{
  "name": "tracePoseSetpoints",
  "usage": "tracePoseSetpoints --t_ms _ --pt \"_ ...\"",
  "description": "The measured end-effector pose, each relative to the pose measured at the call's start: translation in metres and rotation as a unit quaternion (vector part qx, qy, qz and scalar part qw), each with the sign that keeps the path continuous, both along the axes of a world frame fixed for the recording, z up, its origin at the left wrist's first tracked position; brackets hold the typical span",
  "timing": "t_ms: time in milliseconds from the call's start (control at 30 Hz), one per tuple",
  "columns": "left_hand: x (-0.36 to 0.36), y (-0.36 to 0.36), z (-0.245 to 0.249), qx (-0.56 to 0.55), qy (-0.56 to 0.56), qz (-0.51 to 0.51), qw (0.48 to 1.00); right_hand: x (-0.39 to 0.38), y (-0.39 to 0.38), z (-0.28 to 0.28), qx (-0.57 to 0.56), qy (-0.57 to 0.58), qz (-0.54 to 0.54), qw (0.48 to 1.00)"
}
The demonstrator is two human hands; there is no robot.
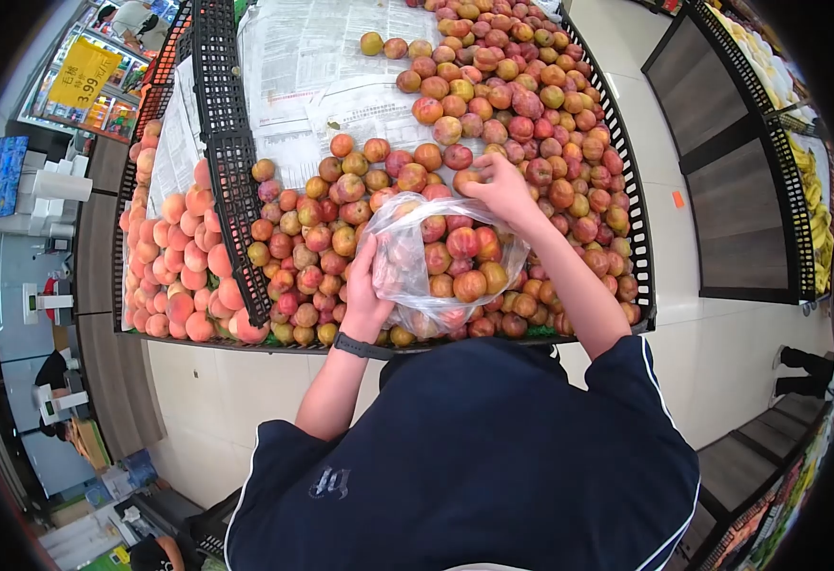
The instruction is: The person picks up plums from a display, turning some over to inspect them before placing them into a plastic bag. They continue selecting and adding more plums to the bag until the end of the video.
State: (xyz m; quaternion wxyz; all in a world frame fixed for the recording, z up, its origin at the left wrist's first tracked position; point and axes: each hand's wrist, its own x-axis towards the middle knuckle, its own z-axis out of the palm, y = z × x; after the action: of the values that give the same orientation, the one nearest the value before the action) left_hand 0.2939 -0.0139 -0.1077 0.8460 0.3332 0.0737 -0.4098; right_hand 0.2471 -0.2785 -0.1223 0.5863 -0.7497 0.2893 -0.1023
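Note:
A clear plastic bag (407, 276) with several red-and-yellow plums (469, 284) inside rests on the heap of loose plums (317, 238). My left hand (367, 290) grips the bag's left side, its fingers partly covered by the film. Just above the bag's far right rim is my right hand (507, 195), fingers closed around a plum (465, 179) at their tips. More loose plums (555, 143) lie beyond and to the right of that hand.
Black plastic crate walls (231, 190) divide the plums from the peaches (184, 252) on the left. Newspaper (303, 71) lines the display's far part. A yellow price sign (84, 74) stands far left. Another produce stand (740, 152) is across the aisle at right.

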Motion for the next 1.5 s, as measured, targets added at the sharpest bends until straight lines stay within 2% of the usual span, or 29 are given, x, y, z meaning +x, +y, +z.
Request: tracePoseSetpoints --t_ms 33,167,267,400,500,700,833,933,967,1067,1133,1200,1267,1333,1367,1433,1467,1500 --pt "0.001 0.001 -0.001 -0.001 -0.003 -0.002 1.000 -0.010 -0.002 0.005 0.086 -0.046 -0.002 0.995" --pt "0.001 0.003 -0.007 0.002 -0.017 -0.003 1.000 -0.050 -0.014 0.038 0.216 -0.144 0.039 0.965" --pt "0.003 0.001 -0.008 0.008 -0.015 -0.004 1.000 -0.066 -0.011 0.039 0.371 -0.261 0.054 0.889" --pt "0.001 0.002 -0.006 0.005 -0.017 -0.006 1.000 -0.077 -0.005 0.037 0.460 -0.283 0.052 0.840" --pt "0.002 0.003 -0.007 -0.002 -0.014 -0.010 1.000 -0.077 -0.002 0.033 0.459 -0.290 0.068 0.837" --pt "0.003 0.003 -0.005 -0.005 -0.012 -0.013 1.000 -0.084 0.001 0.039 0.382 -0.285 0.069 0.876" --pt "-0.002 -0.001 0.013 0.019 -0.030 -0.006 0.999 -0.091 0.023 0.054 0.206 -0.265 0.097 0.937" --pt "-0.009 -0.006 0.034 0.064 -0.062 0.002 0.996 -0.095 0.043 0.071 -0.041 -0.198 0.121 0.972" --pt "-0.012 -0.007 0.040 0.080 -0.074 0.005 0.994 -0.095 0.051 0.081 -0.129 -0.197 0.119 0.965" --pt "-0.019 -0.011 0.051 0.083 -0.095 -0.014 0.992 -0.085 0.075 0.080 -0.232 -0.254 0.154 0.926" --pt "-0.024 -0.011 0.058 0.073 -0.098 -0.014 0.992 -0.083 0.096 0.066 -0.356 -0.224 0.183 0.888" --pt "-0.024 -0.011 0.059 0.069 -0.101 -0.014 0.992 -0.085 0.115 0.052 -0.386 -0.231 0.197 0.871" --pt "-0.023 -0.009 0.054 0.074 -0.104 -0.007 0.992 -0.091 0.118 0.044 -0.346 -0.277 0.205 0.872" --pt "-0.020 -0.007 0.051 0.064 -0.069 0.003 0.996 -0.099 0.106 0.048 -0.307 -0.310 0.092 0.895" --pt "-0.021 -0.007 0.055 0.063 -0.063 0.005 0.996 -0.106 0.092 0.050 -0.325 -0.289 0.017 0.900" --pt "-0.022 -0.007 0.055 0.057 -0.054 0.009 0.997 -0.119 0.066 0.051 -0.380 -0.160 -0.113 0.904" --pt "-0.021 -0.007 0.052 0.052 -0.053 0.009 0.997 -0.124 0.054 0.048 -0.373 -0.107 -0.119 0.914" --pt "-0.020 -0.008 0.050 0.046 -0.052 0.007 0.998 -0.130 0.045 0.040 -0.308 -0.044 -0.093 0.946"
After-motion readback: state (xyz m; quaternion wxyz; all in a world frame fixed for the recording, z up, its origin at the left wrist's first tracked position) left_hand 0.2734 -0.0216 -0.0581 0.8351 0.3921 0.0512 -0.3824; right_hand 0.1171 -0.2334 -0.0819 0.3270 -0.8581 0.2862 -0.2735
